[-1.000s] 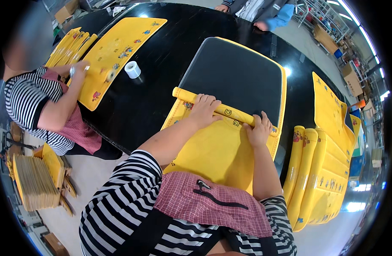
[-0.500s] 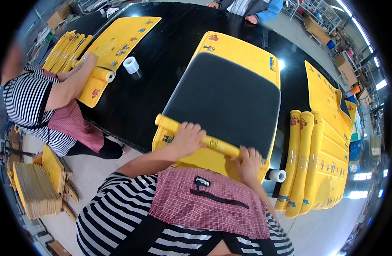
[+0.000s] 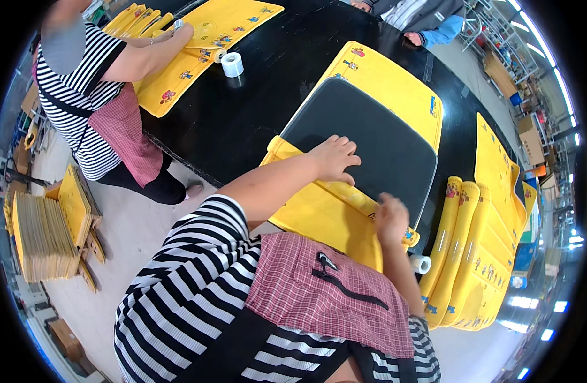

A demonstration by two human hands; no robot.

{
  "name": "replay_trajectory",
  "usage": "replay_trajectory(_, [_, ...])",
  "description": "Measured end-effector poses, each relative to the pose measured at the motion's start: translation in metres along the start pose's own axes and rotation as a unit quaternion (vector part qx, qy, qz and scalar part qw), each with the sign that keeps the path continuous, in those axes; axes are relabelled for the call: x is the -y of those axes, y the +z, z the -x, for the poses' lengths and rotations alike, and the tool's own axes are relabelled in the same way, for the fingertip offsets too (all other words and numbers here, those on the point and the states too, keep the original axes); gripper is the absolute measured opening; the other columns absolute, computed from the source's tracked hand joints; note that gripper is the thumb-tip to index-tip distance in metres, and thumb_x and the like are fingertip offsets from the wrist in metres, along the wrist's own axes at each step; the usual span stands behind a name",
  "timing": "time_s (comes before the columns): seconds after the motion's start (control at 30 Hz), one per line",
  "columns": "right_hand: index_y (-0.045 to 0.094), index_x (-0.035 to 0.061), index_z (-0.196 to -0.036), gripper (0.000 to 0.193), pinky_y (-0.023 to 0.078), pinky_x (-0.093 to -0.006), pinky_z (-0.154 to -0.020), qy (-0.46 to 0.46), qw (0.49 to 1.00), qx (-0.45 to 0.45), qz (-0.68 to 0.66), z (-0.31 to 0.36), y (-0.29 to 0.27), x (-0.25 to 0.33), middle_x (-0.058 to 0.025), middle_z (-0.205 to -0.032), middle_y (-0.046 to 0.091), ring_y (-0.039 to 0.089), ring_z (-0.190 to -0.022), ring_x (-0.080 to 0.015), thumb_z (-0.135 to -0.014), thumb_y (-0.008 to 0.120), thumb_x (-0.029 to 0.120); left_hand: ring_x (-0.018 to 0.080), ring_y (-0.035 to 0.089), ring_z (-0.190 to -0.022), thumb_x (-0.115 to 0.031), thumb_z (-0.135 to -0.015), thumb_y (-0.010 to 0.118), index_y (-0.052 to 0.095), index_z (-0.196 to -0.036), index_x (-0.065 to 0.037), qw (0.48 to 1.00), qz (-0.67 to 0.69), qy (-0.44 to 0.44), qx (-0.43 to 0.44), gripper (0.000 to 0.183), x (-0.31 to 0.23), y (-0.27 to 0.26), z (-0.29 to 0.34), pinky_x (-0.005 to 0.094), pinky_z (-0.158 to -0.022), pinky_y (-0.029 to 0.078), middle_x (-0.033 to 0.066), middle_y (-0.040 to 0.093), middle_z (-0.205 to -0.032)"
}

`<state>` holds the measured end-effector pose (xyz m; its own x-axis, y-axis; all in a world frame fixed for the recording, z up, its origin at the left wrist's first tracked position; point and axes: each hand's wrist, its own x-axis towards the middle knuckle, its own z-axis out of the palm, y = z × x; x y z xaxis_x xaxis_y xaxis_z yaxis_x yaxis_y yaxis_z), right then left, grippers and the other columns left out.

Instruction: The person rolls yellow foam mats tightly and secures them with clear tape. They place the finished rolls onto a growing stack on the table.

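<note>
In front of me a yellow mat with printed cartoon figures [image 3: 390,80] lies under a dark grey sheet with rounded corners [image 3: 370,124]. Across its near part runs a yellow roll [image 3: 348,191], with yellow material spread on my side of it. My left hand [image 3: 335,158] is over the dark sheet and the roll, its fingers apart and holding nothing that I can see. At the roll's right part is my right hand [image 3: 392,220], blurred by motion, its grip unclear. A white tape roll [image 3: 420,263] lies beside my right forearm.
Several yellow rolls [image 3: 463,223] and a pile of yellow mats [image 3: 498,255] lie at the right. Another tape roll [image 3: 232,64] stands on the black table [image 3: 210,140]. A co-worker [image 3: 105,96] handles a yellow mat at left; another person [image 3: 427,19] stands opposite. Stacked yellow-edged sheets [image 3: 47,239] sit lower left.
My left hand has lifted off the roll and moved forward and right over the dark sheet. My right hand has shifted forward along the roll. The view has turned; the co-worker's arms reach farther out.
</note>
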<state>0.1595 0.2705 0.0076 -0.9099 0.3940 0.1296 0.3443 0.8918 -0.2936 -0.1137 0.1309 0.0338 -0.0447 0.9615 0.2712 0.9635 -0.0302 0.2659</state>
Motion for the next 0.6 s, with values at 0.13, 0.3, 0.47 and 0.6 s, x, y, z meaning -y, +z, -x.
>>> replay_trajectory(0.13, [0.048,0.0117,-0.153,0.07,0.026,-0.0579,-0.122,-0.021,0.993,-0.047,0.107,-0.006,0.007,0.05,-0.0178,-0.155,0.049,0.044,-0.144,-0.0369,-0.093,0.07,0.039,0.0285,0.056,-0.107,-0.042,-0.091,0.073,0.071,-0.104,-0.011,0.993,-0.094,-0.019,-0.063,0.034,0.015,0.021,-0.018,0.0437,-0.092,0.046,0.0073,0.061,-0.106])
replay_trajectory(0.3, [0.052,0.0136,-0.153,0.068,0.027,-0.053,-0.123,0.023,0.991,-0.012,0.129,-0.088,0.002,-0.001,-0.0151,-0.155,0.05,0.044,-0.145,-0.0337,-0.096,0.065,0.048,0.0295,0.055,-0.117,-0.041,-0.09,0.074,0.068,-0.119,-0.011,0.994,-0.039,-0.074,-0.07,0.043,-0.007,0.035,0.006,0.0503,-0.102,0.042,0.0088,0.061,-0.118])
replay_trajectory(0.47, [0.066,0.0105,-0.114,0.037,0.048,-0.0478,-0.095,0.009,0.998,-0.069,0.012,-0.132,-0.008,-0.034,-0.0118,-0.116,0.063,0.059,-0.11,-0.0345,-0.091,0.073,0.039,0.0289,0.047,-0.133,-0.047,-0.087,0.077,0.057,-0.145,-0.015,0.987,-0.074,-0.121,0.071,0.069,0.013,0.015,-0.028,0.0518,-0.113,0.033,0.0114,0.054,-0.135])
replay_trajectory(0.6, [0.067,0.013,-0.113,0.036,0.044,-0.0515,-0.098,0.022,0.986,-0.145,0.077,-0.1,-0.001,-0.019,-0.0079,-0.111,0.064,0.059,-0.11,-0.0318,-0.086,0.08,0.033,0.0315,0.053,-0.126,-0.045,-0.086,0.079,0.061,-0.136,-0.016,0.976,-0.058,-0.135,0.161,0.061,0.024,-0.006,-0.054,0.0497,-0.105,0.04,0.0117,0.057,-0.128])
